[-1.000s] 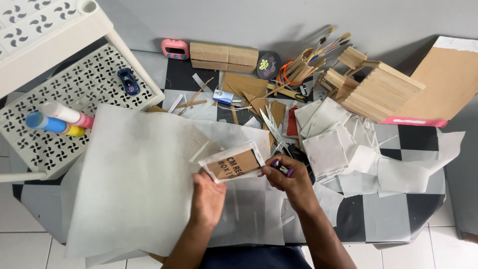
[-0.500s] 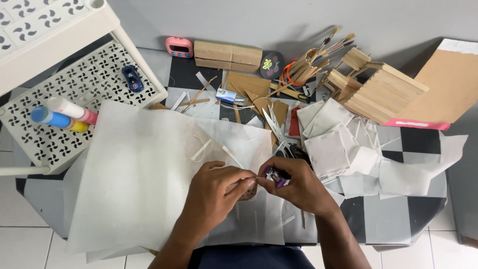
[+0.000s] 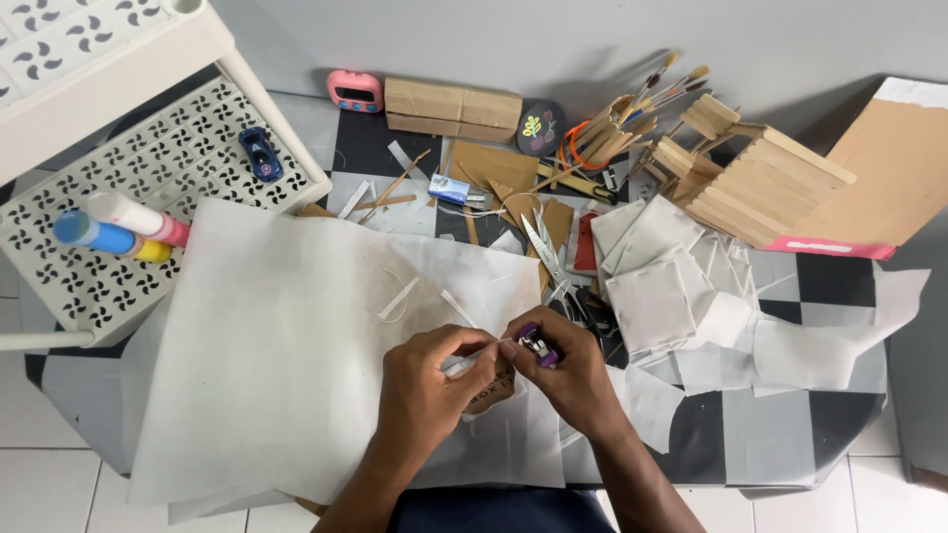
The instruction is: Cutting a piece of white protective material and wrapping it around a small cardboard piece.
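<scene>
Left hand (image 3: 427,380) pinching thin white strip (image 3: 472,357); right hand (image 3: 568,370) closed round small purple stapler (image 3: 536,346), just right of left fingertips. Strip's long axis slanting up-right toward stapler, nearer left hand. Small brown cardboard piece (image 3: 492,387) tucked beneath both, over large white paper sheet (image 3: 286,345).

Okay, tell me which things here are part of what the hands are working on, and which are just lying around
In hand: left hand pinching a white strip; right hand gripping a purple stapler; brown card; big paper sheet.

Lying about: scissors, brushes, stick model, toy car, pink timer, glue sticks.
</scene>
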